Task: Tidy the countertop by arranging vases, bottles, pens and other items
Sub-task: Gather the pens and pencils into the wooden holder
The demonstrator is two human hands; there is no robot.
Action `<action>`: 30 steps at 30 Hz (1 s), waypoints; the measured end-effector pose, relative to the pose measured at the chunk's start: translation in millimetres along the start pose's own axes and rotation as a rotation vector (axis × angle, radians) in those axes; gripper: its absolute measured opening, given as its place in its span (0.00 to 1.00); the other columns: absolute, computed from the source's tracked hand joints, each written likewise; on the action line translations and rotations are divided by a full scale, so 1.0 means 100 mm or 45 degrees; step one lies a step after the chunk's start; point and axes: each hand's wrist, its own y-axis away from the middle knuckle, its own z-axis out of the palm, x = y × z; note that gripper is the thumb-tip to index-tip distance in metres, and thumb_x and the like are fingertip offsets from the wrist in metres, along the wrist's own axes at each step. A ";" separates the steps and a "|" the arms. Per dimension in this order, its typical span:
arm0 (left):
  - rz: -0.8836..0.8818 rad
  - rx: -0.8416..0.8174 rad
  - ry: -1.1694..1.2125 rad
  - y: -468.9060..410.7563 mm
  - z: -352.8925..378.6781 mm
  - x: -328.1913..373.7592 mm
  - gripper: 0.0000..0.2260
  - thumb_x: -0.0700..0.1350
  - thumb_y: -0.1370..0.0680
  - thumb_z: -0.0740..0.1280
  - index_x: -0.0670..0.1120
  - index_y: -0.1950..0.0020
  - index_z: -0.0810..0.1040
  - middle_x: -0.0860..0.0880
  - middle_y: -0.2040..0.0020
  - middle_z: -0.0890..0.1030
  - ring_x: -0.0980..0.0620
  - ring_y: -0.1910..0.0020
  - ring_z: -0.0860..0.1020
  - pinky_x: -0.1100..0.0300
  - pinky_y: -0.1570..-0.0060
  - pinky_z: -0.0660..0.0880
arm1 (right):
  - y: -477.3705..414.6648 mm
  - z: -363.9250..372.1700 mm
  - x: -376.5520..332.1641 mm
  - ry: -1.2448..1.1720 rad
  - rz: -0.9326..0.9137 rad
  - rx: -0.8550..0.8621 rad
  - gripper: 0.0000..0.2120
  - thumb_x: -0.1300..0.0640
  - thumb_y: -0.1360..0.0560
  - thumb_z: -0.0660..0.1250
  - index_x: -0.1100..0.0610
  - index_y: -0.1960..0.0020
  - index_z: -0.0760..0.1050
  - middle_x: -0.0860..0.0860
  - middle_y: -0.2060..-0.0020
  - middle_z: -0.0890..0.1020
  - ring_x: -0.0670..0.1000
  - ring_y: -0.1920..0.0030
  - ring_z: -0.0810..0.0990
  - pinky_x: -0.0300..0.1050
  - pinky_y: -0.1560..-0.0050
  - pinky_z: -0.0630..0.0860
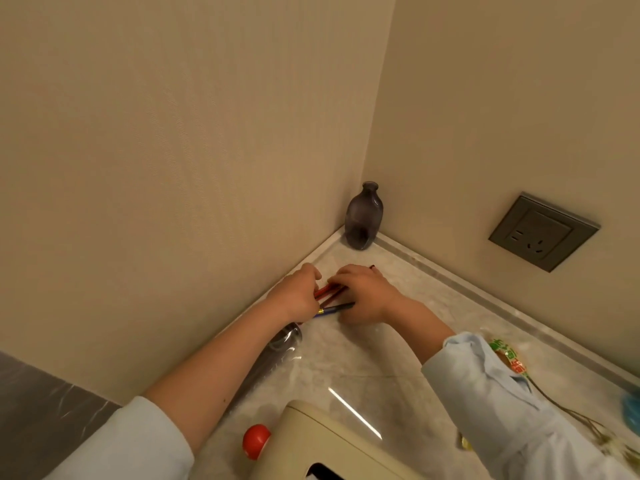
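Left hand point(298, 296), right hand point(363, 292) grip pens point(326, 291); pen ends hidden

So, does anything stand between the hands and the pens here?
Nothing visible does. The left hand and the right hand are both on the pens on the countertop; the vase stands apart in the corner.

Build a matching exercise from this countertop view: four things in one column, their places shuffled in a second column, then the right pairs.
Things:
1. vase
2. pens
3. red ball
4. socket

Places:
A. on the wall to the right
B. upright in the far corner
C. gripped by the left hand and right hand
D. beside the cream box, at the near edge

Pairs: 1-B, 2-C, 3-D, 4-A
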 end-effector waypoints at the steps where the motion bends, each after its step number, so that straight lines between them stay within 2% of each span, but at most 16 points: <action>1: -0.003 -0.017 0.004 0.00 0.01 0.01 0.24 0.39 0.27 0.68 0.47 0.34 0.64 0.49 0.42 0.76 0.48 0.43 0.77 0.53 0.45 0.76 | 0.01 0.01 0.00 0.004 0.007 0.022 0.29 0.50 0.35 0.72 0.48 0.34 0.72 0.48 0.41 0.73 0.52 0.38 0.70 0.50 0.38 0.67; 4: 0.022 -0.048 -0.008 0.00 0.05 0.06 0.23 0.42 0.27 0.70 0.49 0.36 0.64 0.54 0.50 0.75 0.51 0.48 0.77 0.57 0.49 0.75 | 0.07 -0.02 -0.04 0.010 0.065 0.022 0.19 0.49 0.31 0.71 0.49 0.41 0.76 0.50 0.47 0.74 0.52 0.44 0.72 0.46 0.51 0.71; 7: 0.058 -0.047 -0.025 0.00 0.08 0.11 0.22 0.40 0.27 0.68 0.49 0.37 0.65 0.57 0.53 0.75 0.53 0.50 0.77 0.60 0.54 0.73 | 0.11 -0.04 -0.11 0.116 0.124 -0.026 0.17 0.49 0.29 0.70 0.52 0.42 0.75 0.52 0.48 0.75 0.53 0.49 0.73 0.46 0.57 0.69; 9: 0.079 -0.056 -0.031 0.01 0.09 0.13 0.21 0.38 0.28 0.67 0.49 0.37 0.66 0.55 0.51 0.76 0.51 0.49 0.77 0.57 0.50 0.75 | 0.13 -0.04 -0.15 0.205 0.155 -0.092 0.17 0.50 0.26 0.68 0.55 0.41 0.73 0.54 0.48 0.77 0.53 0.52 0.73 0.46 0.58 0.69; 12: 0.122 -0.028 -0.025 0.04 0.11 0.17 0.21 0.38 0.28 0.66 0.50 0.37 0.68 0.51 0.45 0.78 0.50 0.46 0.77 0.52 0.44 0.76 | 0.19 -0.04 -0.18 0.266 0.197 -0.199 0.15 0.52 0.22 0.64 0.58 0.39 0.71 0.55 0.47 0.79 0.56 0.51 0.77 0.47 0.57 0.70; 17: 0.208 0.061 -0.005 0.10 0.13 0.30 0.22 0.33 0.27 0.64 0.49 0.35 0.70 0.48 0.36 0.75 0.49 0.39 0.75 0.54 0.41 0.74 | 0.37 0.03 -0.18 0.263 0.293 -0.273 0.12 0.56 0.20 0.58 0.59 0.39 0.71 0.55 0.49 0.77 0.53 0.57 0.73 0.46 0.58 0.68; 19: 0.235 0.120 0.006 0.12 0.12 0.36 0.24 0.32 0.28 0.63 0.49 0.34 0.70 0.48 0.34 0.73 0.49 0.37 0.73 0.54 0.40 0.73 | 0.44 0.05 -0.17 0.199 0.331 -0.243 0.11 0.56 0.20 0.58 0.58 0.39 0.70 0.55 0.49 0.76 0.53 0.57 0.72 0.46 0.58 0.68; 22: 0.236 0.235 0.073 0.15 0.11 0.45 0.26 0.32 0.27 0.62 0.49 0.31 0.67 0.47 0.32 0.69 0.48 0.33 0.69 0.53 0.35 0.70 | 0.54 0.02 -0.13 0.005 0.407 -0.202 0.10 0.56 0.20 0.57 0.57 0.40 0.69 0.53 0.54 0.75 0.53 0.57 0.74 0.45 0.59 0.70; 25: 0.266 0.322 0.162 0.23 0.07 0.58 0.29 0.32 0.26 0.60 0.47 0.27 0.61 0.45 0.28 0.63 0.46 0.29 0.64 0.53 0.31 0.65 | 0.67 -0.03 -0.09 -0.289 0.500 -0.091 0.10 0.54 0.19 0.54 0.57 0.43 0.69 0.55 0.54 0.77 0.54 0.57 0.77 0.51 0.53 0.76; 26: 0.293 0.345 0.177 0.27 0.05 0.64 0.30 0.32 0.26 0.60 0.47 0.26 0.59 0.45 0.28 0.62 0.46 0.28 0.62 0.53 0.30 0.64 | 0.73 -0.04 -0.09 -0.393 0.522 -0.044 0.09 0.53 0.18 0.54 0.57 0.44 0.68 0.56 0.55 0.77 0.55 0.59 0.78 0.53 0.53 0.78; 30: 0.438 0.402 0.234 0.43 0.00 0.86 0.32 0.32 0.26 0.59 0.47 0.24 0.55 0.45 0.27 0.58 0.45 0.28 0.60 0.54 0.30 0.63 | 0.97 -0.09 -0.14 -0.827 0.610 0.091 0.08 0.55 0.18 0.52 0.59 0.45 0.66 0.58 0.59 0.77 0.54 0.69 0.77 0.51 0.65 0.78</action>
